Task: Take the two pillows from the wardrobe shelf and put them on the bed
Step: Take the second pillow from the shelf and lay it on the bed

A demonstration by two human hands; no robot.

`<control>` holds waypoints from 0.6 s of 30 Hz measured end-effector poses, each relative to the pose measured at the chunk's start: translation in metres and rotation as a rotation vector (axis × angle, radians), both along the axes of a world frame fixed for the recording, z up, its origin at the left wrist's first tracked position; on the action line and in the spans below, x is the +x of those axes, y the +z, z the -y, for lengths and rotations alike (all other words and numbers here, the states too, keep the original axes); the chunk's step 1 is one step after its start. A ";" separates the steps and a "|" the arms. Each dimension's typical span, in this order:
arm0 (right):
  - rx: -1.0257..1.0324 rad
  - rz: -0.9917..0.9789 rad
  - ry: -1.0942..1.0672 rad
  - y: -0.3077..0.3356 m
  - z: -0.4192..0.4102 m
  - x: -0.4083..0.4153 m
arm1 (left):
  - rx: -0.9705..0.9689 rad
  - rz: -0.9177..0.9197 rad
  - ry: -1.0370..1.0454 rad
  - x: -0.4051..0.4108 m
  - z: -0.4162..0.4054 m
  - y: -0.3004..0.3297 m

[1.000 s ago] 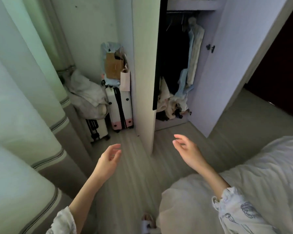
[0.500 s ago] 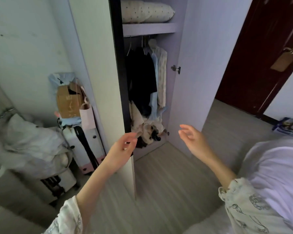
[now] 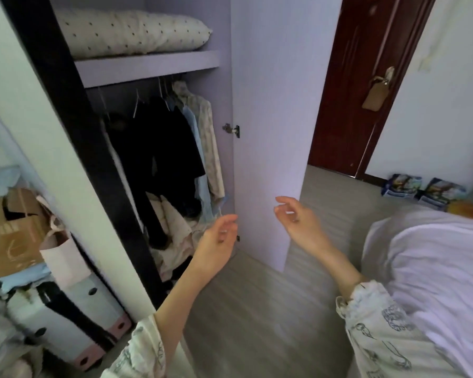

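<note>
Step in hand: the approach to the wardrobe; judged from the bare hands and the loaded shelf, no pillow is yet taken.
Pillow (image 3: 131, 34): a dotted, cream pillow lies flat on the wardrobe shelf (image 3: 148, 67), at about 11 o'clock in the view, well above both hands. Only one pillow can be made out; whether a second lies under or behind it cannot be told.
Wardrobe door (image 3: 268, 132): stands swung out at 12 o'clock, so the shelf front is unobstructed.
Hanging clothes (image 3: 172, 148): dark and pale garments fill the space under the shelf, between the shelf and the hands.
Left hand (image 3: 216, 241): raised at about 6 o'clock, palm turned inward, fingers loosely curled and spread; it grips nothing and appears to touch nothing, though it overlaps the door's lower edge in the view.
Right hand (image 3: 298, 219): raised at about 5 o'clock, fingers relaxed and parted, empty, apart from the door face behind it.
Bed (image 3: 434, 268): white bedding at 4 o'clock, beside the right arm; the destination.
Next move, as judged: both hands must rise up to the shelf, one to each end of the pillow, and draw it forward clear of the shelf edge.
</note>
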State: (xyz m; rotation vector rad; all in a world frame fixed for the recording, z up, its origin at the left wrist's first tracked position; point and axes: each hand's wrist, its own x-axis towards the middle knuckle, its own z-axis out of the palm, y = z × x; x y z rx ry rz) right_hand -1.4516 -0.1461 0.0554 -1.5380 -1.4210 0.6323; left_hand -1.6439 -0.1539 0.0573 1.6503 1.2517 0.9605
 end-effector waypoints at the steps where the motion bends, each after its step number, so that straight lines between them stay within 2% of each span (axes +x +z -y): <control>1: 0.010 0.003 -0.005 0.003 -0.014 0.003 | -0.009 0.027 0.015 0.005 -0.014 0.000; 6: 0.037 0.010 0.064 0.017 -0.097 0.028 | 0.051 0.094 0.096 0.038 -0.098 0.007; 13: 0.055 -0.003 0.253 0.047 -0.220 0.062 | 0.175 -0.020 0.284 0.062 -0.228 0.049; 18: 0.138 0.016 0.315 0.084 -0.306 0.079 | 0.301 -0.121 0.349 0.053 -0.290 0.094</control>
